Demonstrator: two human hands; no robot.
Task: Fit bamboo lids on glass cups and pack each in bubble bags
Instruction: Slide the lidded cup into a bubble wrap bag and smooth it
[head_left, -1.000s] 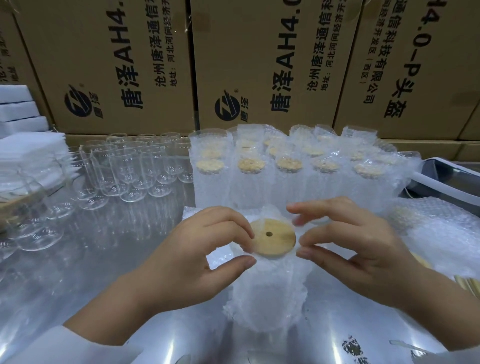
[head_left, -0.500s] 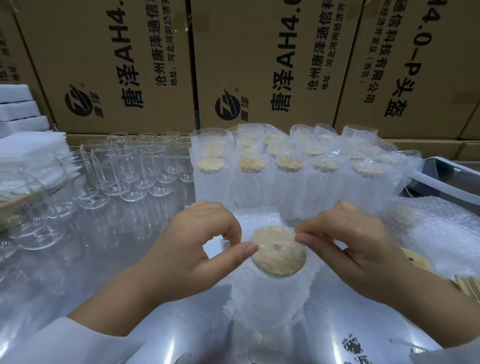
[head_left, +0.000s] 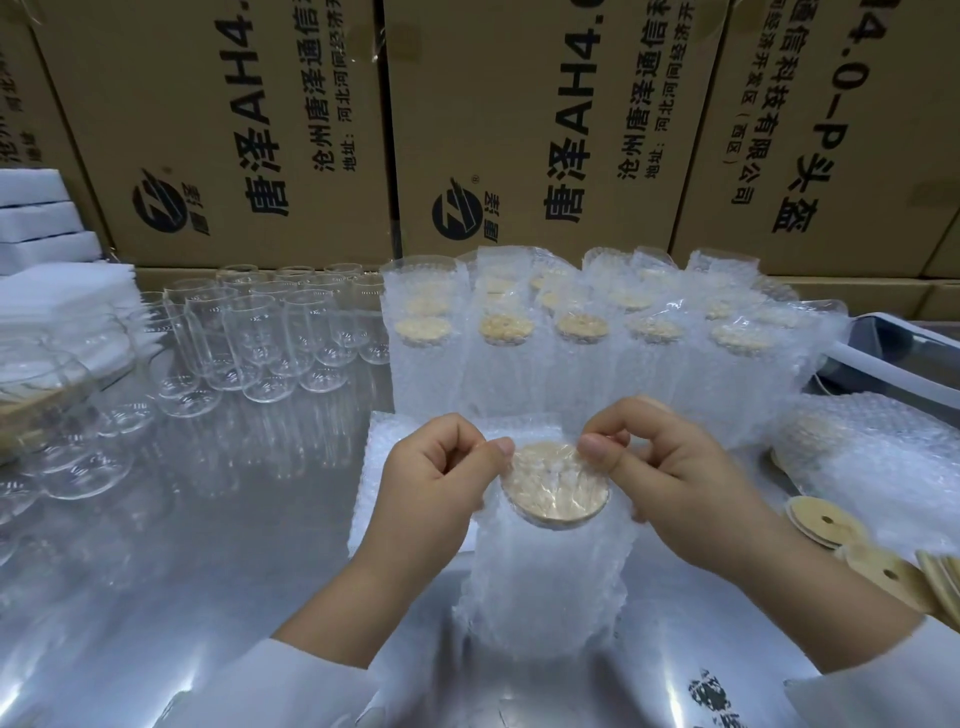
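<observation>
Here the cup stands upright on the tabletop, long axis vertical, sheathed to its base in a bubble bag; the glass barely shows through the film. Its lid sits flat on the rim, round face up, seen through bag film drawn across it.

The lid lies directly between the two grips, just nearer the person than their thumbs. The left grip pinches the bag's mouth at the lid's far-left edge, thumb against curled fingers. The right grip pinches it likewise at the far-right edge. Each is closed on film, not on the lid. Neither hand is the nearer one, since the cup is centred between them.

I judge that the mouth is being folded shut over the lid, so this cup is nearly packed. The coming move turns on that symmetry. Whatever film is loose seems gathered in the pinches at the far edge, and drawing it down evenly from both sides should keep the tall cup from tipping.

Beyond the grips stand rows of bagged cups, already lidded. Far left of the left grip wait bare cups. Right of the right grip lie loose lids, with a heap of bubble wrap past them. Cartons wall the back.
</observation>
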